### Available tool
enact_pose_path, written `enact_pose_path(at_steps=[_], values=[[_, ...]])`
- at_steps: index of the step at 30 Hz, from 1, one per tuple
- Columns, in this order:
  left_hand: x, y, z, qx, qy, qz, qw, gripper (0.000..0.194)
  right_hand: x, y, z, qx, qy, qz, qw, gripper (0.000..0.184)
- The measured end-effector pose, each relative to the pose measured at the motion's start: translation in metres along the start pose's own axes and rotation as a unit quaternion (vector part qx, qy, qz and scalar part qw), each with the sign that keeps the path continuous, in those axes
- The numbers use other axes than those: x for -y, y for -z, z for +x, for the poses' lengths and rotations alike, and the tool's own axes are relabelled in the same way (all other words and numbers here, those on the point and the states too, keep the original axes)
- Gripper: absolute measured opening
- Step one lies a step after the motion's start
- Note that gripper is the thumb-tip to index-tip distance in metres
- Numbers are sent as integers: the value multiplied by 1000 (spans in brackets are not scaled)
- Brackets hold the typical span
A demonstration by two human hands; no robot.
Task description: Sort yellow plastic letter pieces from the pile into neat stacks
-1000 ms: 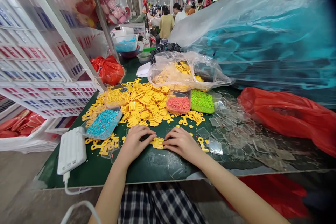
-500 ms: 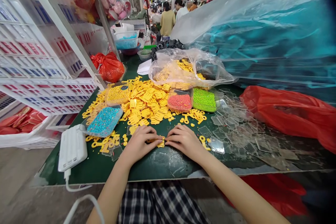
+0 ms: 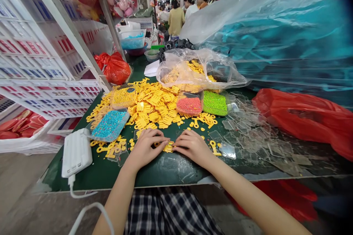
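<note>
Between my two hands is a small flat yellow plastic piece (image 3: 168, 147), low over the green table top. My left hand (image 3: 147, 148) has thumb and forefinger pinched at the piece's left side. From the right, the fingertips of my right hand (image 3: 194, 148) close on its other edge. Fingers partly hide the piece, so its finer detail cannot be made out. Just beyond lies a heap of similar yellow plastic pieces (image 3: 157, 104). To the right of my right hand is a yellow ring-ended piece (image 3: 214, 147).
Clear trays hold blue beads (image 3: 109, 125), yellow beads (image 3: 124, 97), pink beads (image 3: 189, 105) and green beads (image 3: 215, 103). Clear plastic squares (image 3: 253, 136) spread at right, near a red bag (image 3: 303, 117). A white power bank (image 3: 76, 153) with a cable lies at left.
Both hands stay at almost the same spot, with slight finger shifts around the yellow piece. More of the piece shows between the fingertips now. The view has shifted slightly.
</note>
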State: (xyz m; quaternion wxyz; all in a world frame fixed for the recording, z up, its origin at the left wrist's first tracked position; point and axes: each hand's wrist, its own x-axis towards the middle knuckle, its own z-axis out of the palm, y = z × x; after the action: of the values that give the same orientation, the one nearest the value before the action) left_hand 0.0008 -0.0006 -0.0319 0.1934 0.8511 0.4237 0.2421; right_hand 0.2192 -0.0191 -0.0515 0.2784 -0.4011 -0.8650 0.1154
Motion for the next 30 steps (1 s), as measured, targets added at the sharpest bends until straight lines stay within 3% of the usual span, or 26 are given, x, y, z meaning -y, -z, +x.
enact_pose_path(at_steps=[5,23,30], values=[[4,-1,-1,-44,18,16,999,23,5,-3,7,20,-6,-9,1000,16],[5,1,-2,-29,18,25,999,19,3,-11,9,20,-21,35,999,29],[8,2,-2,-66,41,40,996,16,-10,16,4,-93,-79,68,990,28]])
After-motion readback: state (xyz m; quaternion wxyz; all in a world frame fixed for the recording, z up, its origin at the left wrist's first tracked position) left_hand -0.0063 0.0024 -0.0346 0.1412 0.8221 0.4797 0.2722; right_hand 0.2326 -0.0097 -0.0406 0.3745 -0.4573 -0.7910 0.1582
